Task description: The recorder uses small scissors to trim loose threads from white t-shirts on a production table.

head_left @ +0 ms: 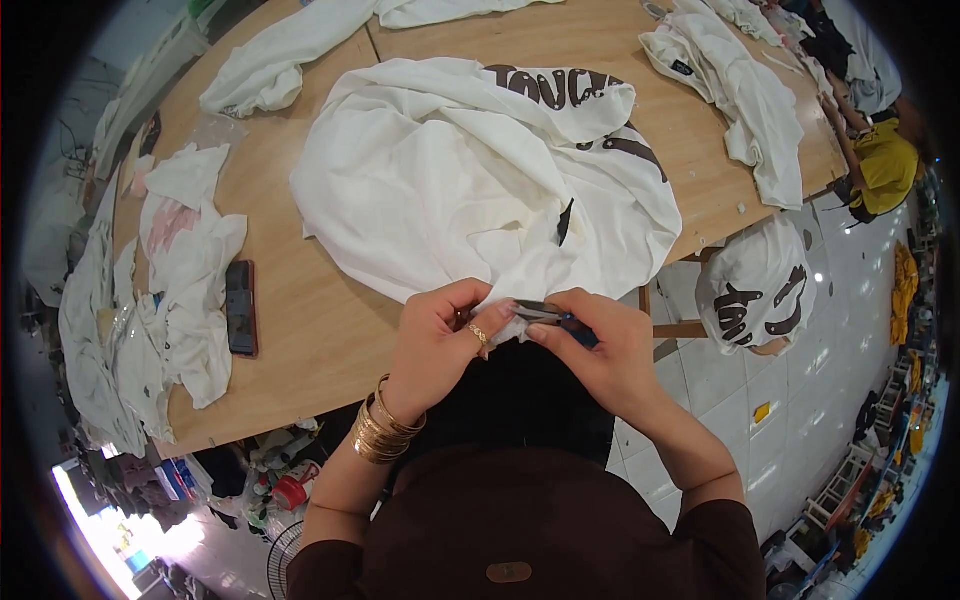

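A white garment (400, 190) with dark brown printed lettering lies bunched at the table's near edge, its lower part hanging toward me. My left hand (438, 340), with a ring and gold bangles, is closed on a gathered bit of this cloth. In my right hand (615, 350) are small dark thread snips (548, 313), gripped between thumb and fingers. Their blades point left and lie against the pinched cloth beside my left thumb. A small black tag (566, 222) stands up from the garment just beyond my hands. The exact spot at the blade tips is partly hidden by my fingers.
The wooden table (290, 365) carries a dark phone (241, 308), white cloth pieces (195, 290) at left and another white garment (740, 110) at far right. A stool (680, 330) holds a printed white bundle (755, 290). A person in yellow (885, 170) is at the right.
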The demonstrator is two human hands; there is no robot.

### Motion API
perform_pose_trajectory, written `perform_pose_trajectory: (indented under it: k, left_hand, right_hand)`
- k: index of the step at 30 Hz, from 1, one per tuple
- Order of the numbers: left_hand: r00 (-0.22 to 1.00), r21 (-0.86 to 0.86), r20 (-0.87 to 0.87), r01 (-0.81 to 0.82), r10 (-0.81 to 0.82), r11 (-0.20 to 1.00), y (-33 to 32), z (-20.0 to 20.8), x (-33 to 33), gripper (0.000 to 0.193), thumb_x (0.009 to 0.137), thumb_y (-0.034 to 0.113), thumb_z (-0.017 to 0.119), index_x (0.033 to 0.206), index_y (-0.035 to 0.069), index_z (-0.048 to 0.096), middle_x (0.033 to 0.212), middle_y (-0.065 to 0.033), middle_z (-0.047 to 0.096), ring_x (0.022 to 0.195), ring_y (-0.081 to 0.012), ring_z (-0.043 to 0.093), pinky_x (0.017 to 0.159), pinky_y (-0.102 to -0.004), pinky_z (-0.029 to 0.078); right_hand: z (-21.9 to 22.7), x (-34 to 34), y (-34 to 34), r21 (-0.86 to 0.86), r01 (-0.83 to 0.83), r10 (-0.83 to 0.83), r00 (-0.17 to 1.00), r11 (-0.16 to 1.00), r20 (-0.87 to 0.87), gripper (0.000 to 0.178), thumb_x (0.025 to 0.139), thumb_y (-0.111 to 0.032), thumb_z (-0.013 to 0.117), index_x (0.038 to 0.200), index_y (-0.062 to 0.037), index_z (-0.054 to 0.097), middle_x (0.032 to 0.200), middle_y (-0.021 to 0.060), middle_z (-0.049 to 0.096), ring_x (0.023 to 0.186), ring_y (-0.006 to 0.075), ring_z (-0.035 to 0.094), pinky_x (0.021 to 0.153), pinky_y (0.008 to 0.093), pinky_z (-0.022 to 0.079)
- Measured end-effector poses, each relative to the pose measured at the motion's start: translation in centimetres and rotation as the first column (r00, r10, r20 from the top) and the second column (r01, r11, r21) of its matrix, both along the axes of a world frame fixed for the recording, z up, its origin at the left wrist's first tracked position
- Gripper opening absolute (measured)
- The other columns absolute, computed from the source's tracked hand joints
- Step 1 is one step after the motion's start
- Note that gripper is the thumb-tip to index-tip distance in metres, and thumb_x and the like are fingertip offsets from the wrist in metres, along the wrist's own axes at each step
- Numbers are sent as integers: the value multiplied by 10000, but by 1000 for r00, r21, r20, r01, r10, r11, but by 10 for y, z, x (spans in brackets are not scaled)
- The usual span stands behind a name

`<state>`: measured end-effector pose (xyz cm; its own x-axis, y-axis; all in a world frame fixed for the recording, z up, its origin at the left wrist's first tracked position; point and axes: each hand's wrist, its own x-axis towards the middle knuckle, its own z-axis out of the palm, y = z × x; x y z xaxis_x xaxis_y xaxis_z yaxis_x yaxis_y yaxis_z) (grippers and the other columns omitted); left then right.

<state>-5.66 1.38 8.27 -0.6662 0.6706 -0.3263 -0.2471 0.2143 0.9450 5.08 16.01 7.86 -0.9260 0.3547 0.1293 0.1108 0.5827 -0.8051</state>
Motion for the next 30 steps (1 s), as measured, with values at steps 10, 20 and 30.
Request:
perform_pose_trajectory:
  k: [10, 20, 30]
  left_hand:
    - [998, -36, -35, -51, 50, 998, -1, 2, 0, 183, 834, 158, 641, 791, -19, 620, 581, 39, 533, 495, -1, 435, 445, -167, 341]
    - [994, -43, -97, -56, 52, 997, -1, 1, 3, 166, 830, 139, 642, 801, -22, 616, 566, 50, 510, 507, 6, 408, 450, -167, 316]
    - [986, -1, -166, -10, 10, 1000, -3, -1, 4, 120, 827, 100, 635, 855, -15, 621, 632, 45, 487, 556, -11, 398, 502, -177, 327]
  right_hand:
    - [8, 7, 7, 443, -16, 58, 995, 896, -81, 167, 733, -231, 685, 800, -122, 577, 607, -17, 490, 533, 150, 473, 482, 275, 352]
    - [11, 10, 11, 460, -75, 121, 990, 885, -71, 176, 731, -235, 683, 803, -117, 575, 623, -17, 501, 542, 144, 481, 484, 271, 364]
    - [16, 8, 18, 423, -20, 54, 996, 906, -68, 180, 718, -210, 699, 807, -93, 595, 611, 0, 528, 522, 160, 489, 478, 276, 373]
